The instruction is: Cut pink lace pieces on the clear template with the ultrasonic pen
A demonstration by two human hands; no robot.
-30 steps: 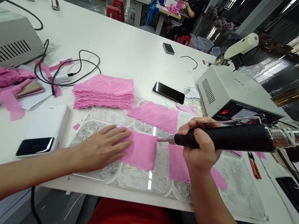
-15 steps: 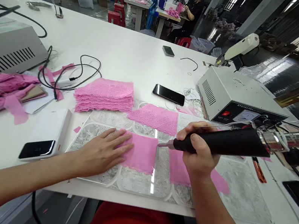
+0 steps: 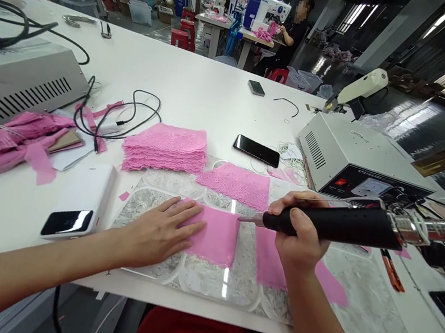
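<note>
My left hand [image 3: 164,231] lies flat, fingers spread, on the left part of a small pink fabric piece [image 3: 217,236], which rests on a clear, glossy sheet with rounded panels [image 3: 219,288]. In my right hand [image 3: 304,237] is a black-handled ultrasonic cutter [image 3: 344,225], held nearly level with the fingers wrapped round the grip. Its narrow metal tip points left and meets the fabric near the upper right corner. Another pink piece [image 3: 270,260] lies partly hidden under my right hand. Beyond are a pink lace piece [image 3: 240,184] and a neat stack of pink lace [image 3: 166,148].
A grey control box [image 3: 361,155] with a meter stands right; another grey box [image 3: 27,83] stands left. Around lie a phone [image 3: 257,149], a white power bank [image 3: 82,200], black cables [image 3: 130,103], bundled pink fabric [image 3: 9,139] and an orange-handled tool [image 3: 392,272]. A person [image 3: 292,42] sits beyond.
The whole view has shifted, so things appear slightly lower and further right. My left hand still presses the fabric, and the cutter's tip stays by its upper right corner.
</note>
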